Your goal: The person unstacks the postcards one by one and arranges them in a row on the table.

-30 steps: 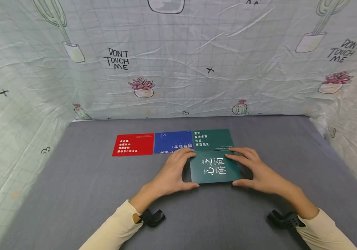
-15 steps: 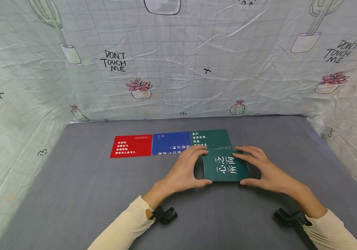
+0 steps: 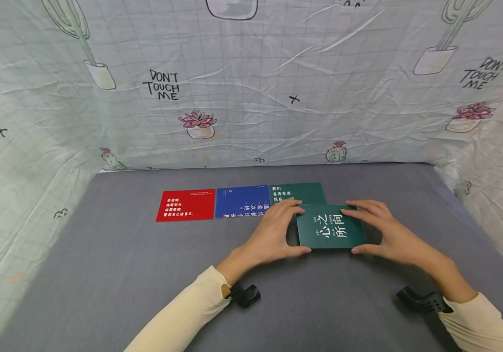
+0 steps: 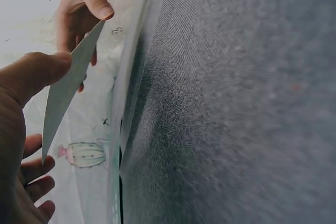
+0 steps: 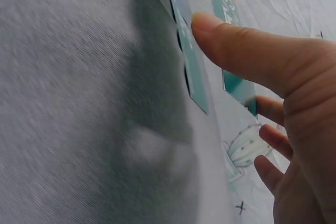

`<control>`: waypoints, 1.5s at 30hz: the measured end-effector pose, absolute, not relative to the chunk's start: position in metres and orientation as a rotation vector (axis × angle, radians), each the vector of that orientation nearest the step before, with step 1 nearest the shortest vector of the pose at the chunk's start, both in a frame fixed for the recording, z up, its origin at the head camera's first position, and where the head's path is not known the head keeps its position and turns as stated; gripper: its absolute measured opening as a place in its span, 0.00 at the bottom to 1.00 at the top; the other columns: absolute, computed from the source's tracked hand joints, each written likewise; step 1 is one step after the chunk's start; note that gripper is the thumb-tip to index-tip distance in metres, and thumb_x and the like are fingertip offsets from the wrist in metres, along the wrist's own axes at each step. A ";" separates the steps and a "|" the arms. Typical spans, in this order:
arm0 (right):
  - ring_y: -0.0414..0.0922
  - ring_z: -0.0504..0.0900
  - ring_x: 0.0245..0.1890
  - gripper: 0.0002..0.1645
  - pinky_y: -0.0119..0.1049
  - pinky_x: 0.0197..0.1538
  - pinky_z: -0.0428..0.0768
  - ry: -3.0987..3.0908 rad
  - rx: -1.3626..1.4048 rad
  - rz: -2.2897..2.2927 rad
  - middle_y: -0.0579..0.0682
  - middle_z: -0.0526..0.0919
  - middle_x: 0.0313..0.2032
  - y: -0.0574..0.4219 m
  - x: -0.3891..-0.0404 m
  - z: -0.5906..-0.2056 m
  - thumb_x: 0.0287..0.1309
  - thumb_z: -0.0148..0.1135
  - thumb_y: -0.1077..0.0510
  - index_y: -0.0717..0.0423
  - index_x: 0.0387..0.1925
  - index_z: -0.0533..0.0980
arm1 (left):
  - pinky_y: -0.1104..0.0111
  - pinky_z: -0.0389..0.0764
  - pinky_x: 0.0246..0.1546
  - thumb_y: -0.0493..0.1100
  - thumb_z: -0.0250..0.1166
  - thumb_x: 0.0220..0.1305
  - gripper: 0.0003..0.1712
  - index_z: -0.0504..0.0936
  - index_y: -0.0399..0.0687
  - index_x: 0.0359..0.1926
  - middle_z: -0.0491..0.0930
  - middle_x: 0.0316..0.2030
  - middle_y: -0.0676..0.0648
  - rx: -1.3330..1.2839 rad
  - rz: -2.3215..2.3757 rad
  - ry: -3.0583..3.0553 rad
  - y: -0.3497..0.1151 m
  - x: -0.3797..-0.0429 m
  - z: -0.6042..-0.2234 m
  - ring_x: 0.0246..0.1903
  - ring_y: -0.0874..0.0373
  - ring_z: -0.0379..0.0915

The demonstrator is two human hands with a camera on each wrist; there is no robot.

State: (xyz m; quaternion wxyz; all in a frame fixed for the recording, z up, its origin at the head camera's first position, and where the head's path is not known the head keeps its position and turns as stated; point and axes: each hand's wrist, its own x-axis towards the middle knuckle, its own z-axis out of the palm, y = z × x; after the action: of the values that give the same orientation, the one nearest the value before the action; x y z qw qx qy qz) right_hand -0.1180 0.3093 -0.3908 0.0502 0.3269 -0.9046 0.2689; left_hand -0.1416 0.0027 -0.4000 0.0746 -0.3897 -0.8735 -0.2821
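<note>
A dark green card (image 3: 331,227) with white Chinese characters is held up between both hands. My left hand (image 3: 273,232) grips its left end, thumb at the near edge and fingertips at the far edge. At the other end my right hand (image 3: 387,232) holds it in the same manner. The left wrist view shows the pale underside of the card (image 4: 71,87) raised off the table, with the right hand (image 4: 84,9) beyond. Behind it lies another green card (image 3: 299,190), its lower part covered by the held card and left fingers.
A blue card (image 3: 242,199) and a red card (image 3: 186,205) lie flat in a row with the rear green card on the grey table (image 3: 123,283). A patterned white cloth (image 3: 251,88) hangs behind and at both sides.
Both hands have carried the green card to the right and lifted it, so it now overlaps more of the rear green card in the head view. The row of cards stays put.
</note>
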 end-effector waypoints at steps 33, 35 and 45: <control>0.63 0.52 0.66 0.49 0.68 0.53 0.57 -2.944 0.807 0.813 0.54 0.59 0.69 0.366 -0.162 -0.365 0.38 0.80 0.54 0.49 0.65 0.69 | 0.63 0.49 0.69 0.67 0.71 0.46 0.42 0.69 0.51 0.57 0.62 0.67 0.51 -1.050 -0.564 -2.827 0.075 -0.191 -0.380 0.70 0.55 0.48; 0.63 0.51 0.66 0.49 0.68 0.54 0.56 -2.957 0.795 0.827 0.55 0.59 0.69 0.369 -0.165 -0.364 0.38 0.80 0.54 0.49 0.65 0.68 | 0.63 0.49 0.69 0.67 0.71 0.47 0.42 0.69 0.51 0.57 0.62 0.67 0.51 -1.039 -0.566 -2.840 0.078 -0.193 -0.379 0.70 0.56 0.47; 0.69 0.48 0.66 0.48 0.72 0.54 0.51 -3.029 0.754 0.838 0.60 0.57 0.69 0.383 -0.179 -0.364 0.39 0.79 0.54 0.53 0.65 0.69 | 0.64 0.47 0.69 0.68 0.69 0.48 0.41 0.70 0.54 0.57 0.63 0.65 0.54 -1.021 -0.579 -2.889 0.093 -0.206 -0.387 0.70 0.59 0.46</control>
State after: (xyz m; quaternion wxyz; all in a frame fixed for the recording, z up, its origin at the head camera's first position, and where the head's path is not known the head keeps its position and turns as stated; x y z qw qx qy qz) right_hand -0.1788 0.3831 -0.3643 -0.0453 0.2329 -0.9363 0.2589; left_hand -0.2057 0.0929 -0.3866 0.0117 -0.3273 -0.9264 -0.1858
